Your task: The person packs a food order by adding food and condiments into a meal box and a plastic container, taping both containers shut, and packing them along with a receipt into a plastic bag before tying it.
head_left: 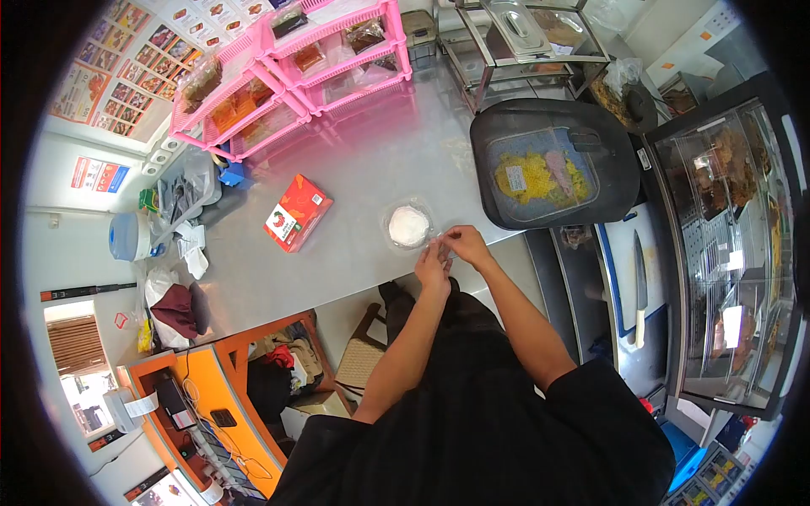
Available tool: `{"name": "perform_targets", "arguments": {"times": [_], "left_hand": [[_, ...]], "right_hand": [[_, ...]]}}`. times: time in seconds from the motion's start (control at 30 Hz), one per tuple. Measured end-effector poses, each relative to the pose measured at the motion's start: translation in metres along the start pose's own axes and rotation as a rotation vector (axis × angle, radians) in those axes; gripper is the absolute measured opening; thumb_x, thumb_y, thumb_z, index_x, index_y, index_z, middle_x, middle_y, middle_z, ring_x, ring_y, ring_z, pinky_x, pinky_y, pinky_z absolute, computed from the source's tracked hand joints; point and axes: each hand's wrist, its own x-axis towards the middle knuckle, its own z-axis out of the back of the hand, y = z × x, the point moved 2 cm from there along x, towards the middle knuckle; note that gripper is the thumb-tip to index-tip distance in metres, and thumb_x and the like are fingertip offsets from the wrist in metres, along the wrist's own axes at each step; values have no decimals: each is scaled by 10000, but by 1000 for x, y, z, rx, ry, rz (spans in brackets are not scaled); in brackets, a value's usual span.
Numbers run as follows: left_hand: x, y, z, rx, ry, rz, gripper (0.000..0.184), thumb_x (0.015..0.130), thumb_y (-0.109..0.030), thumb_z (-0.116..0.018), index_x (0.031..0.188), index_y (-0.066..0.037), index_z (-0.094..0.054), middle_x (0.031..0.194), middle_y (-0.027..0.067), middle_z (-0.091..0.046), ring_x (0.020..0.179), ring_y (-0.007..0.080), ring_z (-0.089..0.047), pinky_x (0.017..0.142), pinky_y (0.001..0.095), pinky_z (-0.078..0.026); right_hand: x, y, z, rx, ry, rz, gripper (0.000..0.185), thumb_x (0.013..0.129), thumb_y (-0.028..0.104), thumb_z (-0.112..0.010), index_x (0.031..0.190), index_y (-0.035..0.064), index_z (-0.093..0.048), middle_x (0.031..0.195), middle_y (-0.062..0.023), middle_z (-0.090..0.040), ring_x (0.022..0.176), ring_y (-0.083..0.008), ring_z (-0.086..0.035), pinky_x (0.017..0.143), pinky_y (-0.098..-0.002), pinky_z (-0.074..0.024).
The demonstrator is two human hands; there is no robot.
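Note:
A clear plastic bag [409, 226] with a round white mass inside lies on the steel table near its front edge. I cannot make out what the white contents are. Just at the bag's near right side, my left hand [433, 268] is closed, its fingertips pinching the plastic. My right hand [467, 244] meets it from the right, thumb and fingers pressed together on the same edge of the bag. The fingertips of both hands nearly touch, and what lies between them is small and partly hidden. A red and white box [298, 213] sits to the left on the table.
Pink plastic racks [329, 105] with packets stand at the back of the steel table [354, 278]. A dark lidded container [553, 164] is at the right, below a metal rack [472, 59]. A knife [640, 282] lies on a cutting board beside a glass display case [726, 253].

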Motion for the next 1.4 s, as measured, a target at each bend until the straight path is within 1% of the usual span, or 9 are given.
{"name": "perform_targets", "arguments": {"times": [0.07, 0.27, 0.57, 0.67, 0.77, 0.97, 1.07, 1.27, 1.4], "left_hand": [[3, 0, -1, -34, -52, 49, 292, 943, -276, -645, 1135, -63, -586, 1118, 61, -669, 1004, 198, -650, 833, 354, -473], [17, 7, 5, -46, -24, 74, 266, 931, -264, -666, 1089, -60, -603, 1125, 67, -671, 1025, 186, -649, 842, 323, -488], [7, -6, -13, 53, -77, 160, 319, 865, -294, -738, 1080, -79, -639, 1076, 21, -659, 926, 172, -630, 769, 296, -465], [17, -6, -9, 50, -60, 229, 318, 855, -293, -746, 1091, -102, -650, 1081, 7, -655, 930, 183, -631, 749, 302, -450], [17, -8, -10, 70, -45, 250, 326, 850, -295, -752, 1105, -116, -657, 1081, -6, -654, 936, 188, -636, 744, 314, -440], [25, -2, -10, 98, -134, 210, 245, 837, -266, -768, 965, -77, -680, 892, 16, -657, 715, 151, -572, 580, 287, -445], [27, 1, -8, 92, -134, 189, 228, 839, -226, -767, 951, -60, -659, 870, 16, -619, 674, 125, -508, 539, 277, -432], [8, -9, -16, 109, -214, 68, 232, 824, -215, -778, 826, -46, -620, 676, 25, -540, 579, 129, -507, 498, 274, -447], [13, -7, -9, 151, -205, 36, 237, 836, -207, -764, 815, -30, -607, 635, 22, -504, 512, 126, -461, 439, 276, -384]], "right_hand": [[-1, 0, -1, -12, 14, 11, 267, 832, 243, -703, 930, -4, -728, 828, -102, -716, 741, -158, -662, 697, -311, -520], [-3, -2, -2, 53, -1, -51, 273, 839, 247, -692, 911, -15, -724, 796, -110, -713, 699, -161, -662, 658, -313, -522], [0, -1, 1, -117, -13, 4, 261, 852, 238, -687, 913, -13, -719, 805, -111, -719, 719, -163, -672, 661, -310, -527], [0, -5, 3, -42, 36, -67, 279, 861, 286, -692, 913, 14, -724, 823, -119, -724, 739, -201, -695, 685, -338, -535], [3, -16, 3, 80, 72, -41, 230, 855, 233, -709, 902, 8, -720, 796, -107, -717, 711, -178, -683, 661, -331, -527], [-1, -12, 10, -189, -41, 80, 175, 827, 165, -729, 919, 17, -722, 789, -114, -714, 703, -194, -674, 673, -337, -529], [-6, -2, 7, -241, -108, 42, 157, 809, 162, -737, 899, 34, -732, 793, -131, -713, 719, -233, -686, 700, -354, -529], [-8, -1, 6, -230, -134, 11, 154, 792, 174, -753, 872, 43, -740, 772, -125, -712, 719, -240, -690, 696, -351, -532], [-6, -4, 5, -212, -138, 24, 183, 780, 209, -768, 865, 49, -738, 796, -119, -718, 733, -243, -694, 703, -360, -534]]}}
